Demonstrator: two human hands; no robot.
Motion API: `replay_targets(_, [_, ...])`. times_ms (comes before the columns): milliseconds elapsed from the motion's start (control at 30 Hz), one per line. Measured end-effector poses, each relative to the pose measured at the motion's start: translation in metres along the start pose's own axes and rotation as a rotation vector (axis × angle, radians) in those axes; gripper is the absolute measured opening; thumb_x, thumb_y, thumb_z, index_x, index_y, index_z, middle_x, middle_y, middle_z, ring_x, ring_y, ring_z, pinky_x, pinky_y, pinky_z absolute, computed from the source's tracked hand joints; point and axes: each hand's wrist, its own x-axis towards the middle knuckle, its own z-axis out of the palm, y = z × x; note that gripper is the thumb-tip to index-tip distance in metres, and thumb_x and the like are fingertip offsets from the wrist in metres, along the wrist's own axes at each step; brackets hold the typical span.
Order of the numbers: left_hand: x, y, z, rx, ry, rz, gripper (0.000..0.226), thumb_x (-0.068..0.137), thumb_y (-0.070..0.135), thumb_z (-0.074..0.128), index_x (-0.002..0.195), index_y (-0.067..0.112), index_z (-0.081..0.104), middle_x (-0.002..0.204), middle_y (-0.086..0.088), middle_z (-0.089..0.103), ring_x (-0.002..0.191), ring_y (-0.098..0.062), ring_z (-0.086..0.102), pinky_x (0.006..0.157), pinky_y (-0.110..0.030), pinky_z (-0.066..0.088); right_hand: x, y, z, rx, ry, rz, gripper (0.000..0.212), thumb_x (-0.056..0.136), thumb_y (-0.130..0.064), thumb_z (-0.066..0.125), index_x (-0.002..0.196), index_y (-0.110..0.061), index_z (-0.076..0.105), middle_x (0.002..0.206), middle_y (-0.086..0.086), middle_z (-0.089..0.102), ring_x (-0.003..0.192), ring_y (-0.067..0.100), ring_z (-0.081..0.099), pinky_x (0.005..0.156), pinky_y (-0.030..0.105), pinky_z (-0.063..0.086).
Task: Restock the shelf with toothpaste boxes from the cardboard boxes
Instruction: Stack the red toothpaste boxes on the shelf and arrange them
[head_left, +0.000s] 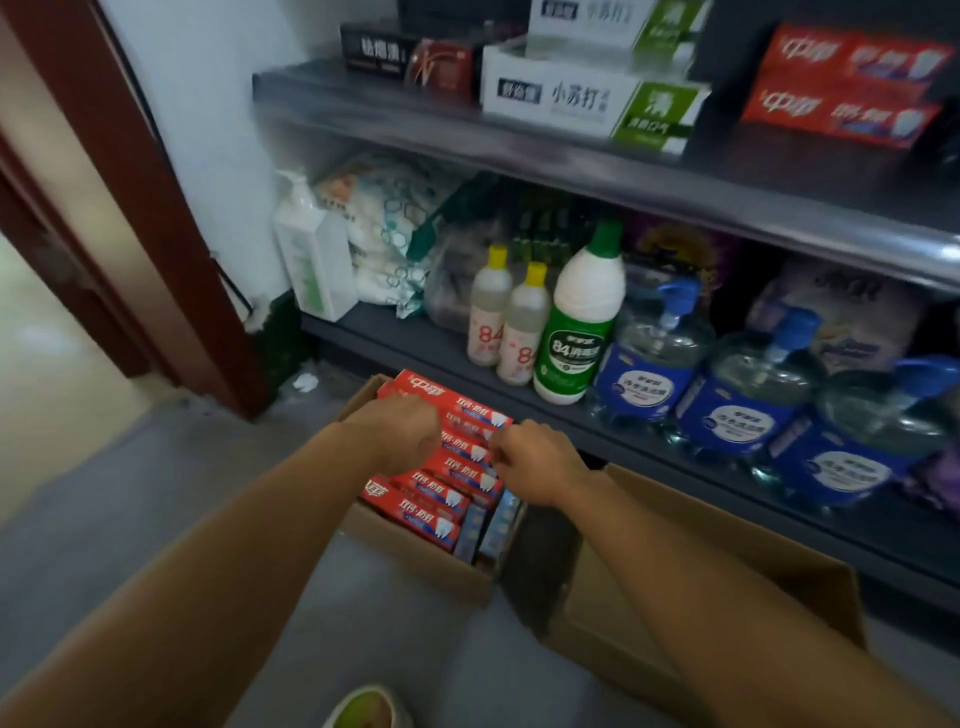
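An open cardboard box stands on the floor in front of the shelf, packed with several red toothpaste boxes. My left hand lies over the topmost red toothpaste box, fingers curled down around it. My right hand is curled at the right end of the same row, its fingertips on the box ends. The upper shelf holds matching red toothpaste boxes at the right, white and green ones in the middle and a dark one at the left.
A second cardboard box lies open at the right, under my right forearm. The lower shelf carries disinfectant bottles, blue pump bottles and packets. A brown door frame stands at the left. A shoe tip shows at the bottom.
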Motion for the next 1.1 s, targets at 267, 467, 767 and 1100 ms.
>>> replay_targets(267, [0.04, -0.049, 0.049, -0.084, -0.056, 0.027, 0.017, 0.096, 0.021, 0.051, 0.081, 0.023, 0.057, 0.099, -0.001, 0.068, 0.085, -0.015, 0.063, 0.083, -0.03, 0.052, 0.061, -0.002, 0.034, 0.008, 0.04, 0.056, 0.016, 0.089, -0.014, 0.049, 0.099, -0.013, 0.061, 0.108, 0.008, 0.062, 0.1, 0.03, 0.058, 0.076, 0.037, 0.046])
replay_targets(467, [0.055, -0.061, 0.062, -0.115, -0.069, 0.017, 0.009, 0.094, 0.018, 0.052, 0.091, 0.019, 0.06, 0.103, -0.002, 0.067, 0.092, -0.017, 0.063, 0.087, -0.033, 0.052, 0.106, 0.01, 0.046, -0.017, 0.12, 0.087, 0.035, 0.09, -0.022, 0.057, 0.122, -0.01, 0.049, 0.122, 0.01, 0.05, 0.116, 0.028, 0.046, 0.088, 0.038, 0.043])
replay_targets(767, [0.074, -0.072, 0.08, -0.102, -0.093, -0.005, 0.014, 0.092, 0.017, 0.055, 0.101, 0.015, 0.066, 0.108, -0.002, 0.066, 0.097, -0.019, 0.062, 0.089, -0.037, 0.053, 0.136, 0.014, 0.064, -0.025, 0.007, 0.15, 0.042, 0.09, -0.028, 0.061, 0.125, -0.009, 0.047, 0.127, 0.012, 0.052, 0.115, 0.028, 0.052, 0.088, 0.037, 0.046])
replay_targets(1100, [0.096, -0.055, 0.089, -0.068, -0.01, 0.036, 0.045, 0.089, 0.013, 0.062, 0.132, 0.021, 0.053, 0.136, -0.003, 0.051, 0.126, -0.022, 0.048, 0.107, -0.039, 0.041, 0.123, 0.035, 0.051, -0.045, 0.079, 0.134, 0.034, 0.088, -0.031, 0.063, 0.113, -0.011, 0.052, 0.118, 0.011, 0.058, 0.106, 0.032, 0.058, 0.079, 0.038, 0.047])
